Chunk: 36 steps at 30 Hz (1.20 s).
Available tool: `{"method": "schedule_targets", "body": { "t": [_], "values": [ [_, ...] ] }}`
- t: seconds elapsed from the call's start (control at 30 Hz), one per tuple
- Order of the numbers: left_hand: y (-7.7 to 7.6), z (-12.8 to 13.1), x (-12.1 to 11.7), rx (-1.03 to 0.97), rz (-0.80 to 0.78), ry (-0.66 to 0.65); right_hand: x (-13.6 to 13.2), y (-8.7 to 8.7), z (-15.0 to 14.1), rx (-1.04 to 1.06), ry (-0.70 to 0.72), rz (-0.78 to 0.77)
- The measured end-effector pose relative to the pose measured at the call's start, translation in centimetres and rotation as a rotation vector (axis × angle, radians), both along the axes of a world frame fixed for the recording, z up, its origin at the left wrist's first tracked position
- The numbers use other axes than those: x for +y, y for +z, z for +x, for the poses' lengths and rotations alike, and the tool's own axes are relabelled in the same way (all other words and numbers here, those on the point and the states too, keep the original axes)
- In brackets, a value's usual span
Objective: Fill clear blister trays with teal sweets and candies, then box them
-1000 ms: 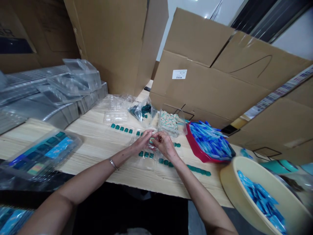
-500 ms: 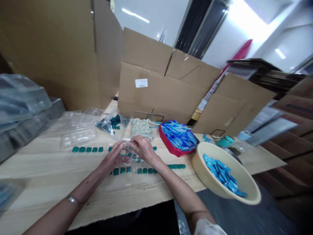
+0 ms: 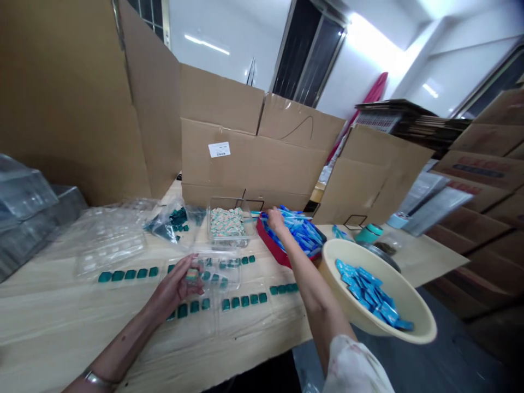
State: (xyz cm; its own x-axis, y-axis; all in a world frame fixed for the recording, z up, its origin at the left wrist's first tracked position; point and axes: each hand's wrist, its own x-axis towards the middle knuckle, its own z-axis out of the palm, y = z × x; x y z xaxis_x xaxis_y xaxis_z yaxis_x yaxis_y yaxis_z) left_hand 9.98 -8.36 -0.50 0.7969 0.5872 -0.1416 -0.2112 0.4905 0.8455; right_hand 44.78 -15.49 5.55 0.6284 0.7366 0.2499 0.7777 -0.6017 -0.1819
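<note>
My left hand [image 3: 180,281] is closed on the edge of a clear plastic tray [image 3: 230,277] and holds it above the table. A small orange-and-green piece [image 3: 191,274] shows by its fingers. Through and around the tray, rows of dark green square pieces [image 3: 244,301] are visible on the table. My right hand [image 3: 275,220] reaches to the left part of a red tub [image 3: 268,243] heaped with blue stick-like packets [image 3: 301,229]. Its fingertips are hidden there, so I cannot make out whether they grip anything.
A clear box [image 3: 227,224] of small pale pieces stands behind the tray, beside a plastic bag [image 3: 174,224] with green pieces. Empty clear trays [image 3: 110,245] lie at left. A cream basin [image 3: 426,322] with blue packets sits at right. Cardboard [image 3: 245,158] walls the back.
My right hand has left the clear tray and moved right to the red tub. My left hand keeps hold of the tray. The view has shifted a little.
</note>
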Motion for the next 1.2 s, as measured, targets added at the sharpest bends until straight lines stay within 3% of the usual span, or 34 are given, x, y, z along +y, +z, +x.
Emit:
{"method": "schedule_targets", "body": {
  "t": [0.17, 0.3, 0.37, 0.4, 0.43, 0.5, 0.67, 0.83, 0.9, 1.0, 1.13, 1.2],
  "values": [
    [-0.2, -0.1, -0.1, -0.031, -0.015, -0.022, 0.1, -1.2, 1.6, 0.039, 0.054, 0.010],
    [-0.2, 0.0, -0.1, -0.090, -0.054, -0.022, -0.8, -0.4, 1.1, 0.061, 0.059, 0.146],
    [-0.2, 0.0, -0.1, -0.109, -0.065, -0.036, -2.1, 0.5, -0.3, 0.107, 0.056, 0.303],
    [-0.2, 0.0, -0.1, -0.113, -0.068, -0.045, -2.9, 0.9, -1.5, 0.232, 0.096, 0.505],
    [-0.1, -0.1, -0.1, -0.113, -0.069, -0.055, -3.8, 1.2, -3.0, 0.385, 0.189, 0.670],
    [0.0, -0.1, -0.3, -0.107, -0.066, -0.072, -5.3, 1.6, -6.8, 0.613, 0.345, 0.806],
    [0.2, -0.2, -0.4, -0.099, -0.062, -0.101, -5.9, 0.2, -15.1, 0.702, 0.488, 0.721],
    [0.1, -0.5, -0.2, -0.059, -0.072, -0.121, -5.4, -1.0, -17.7, 0.367, 0.596, 0.563],
    [0.2, -0.7, -0.2, -0.024, -0.052, -0.092, -6.8, -0.6, -17.0, 0.238, 0.541, 0.545],
    [0.4, -0.8, 0.0, 0.015, -0.034, -0.042, -11.1, 0.8, -13.7, 0.062, 0.328, 0.501],
    [0.5, -0.6, 0.2, 0.039, 0.014, -0.044, -19.2, 2.8, -6.2, 0.001, -0.223, 0.139],
    [0.6, -0.5, 0.1, 0.064, 0.024, -0.049, -22.5, 3.4, -3.0, 0.047, -0.380, 0.019]
  ]
}}
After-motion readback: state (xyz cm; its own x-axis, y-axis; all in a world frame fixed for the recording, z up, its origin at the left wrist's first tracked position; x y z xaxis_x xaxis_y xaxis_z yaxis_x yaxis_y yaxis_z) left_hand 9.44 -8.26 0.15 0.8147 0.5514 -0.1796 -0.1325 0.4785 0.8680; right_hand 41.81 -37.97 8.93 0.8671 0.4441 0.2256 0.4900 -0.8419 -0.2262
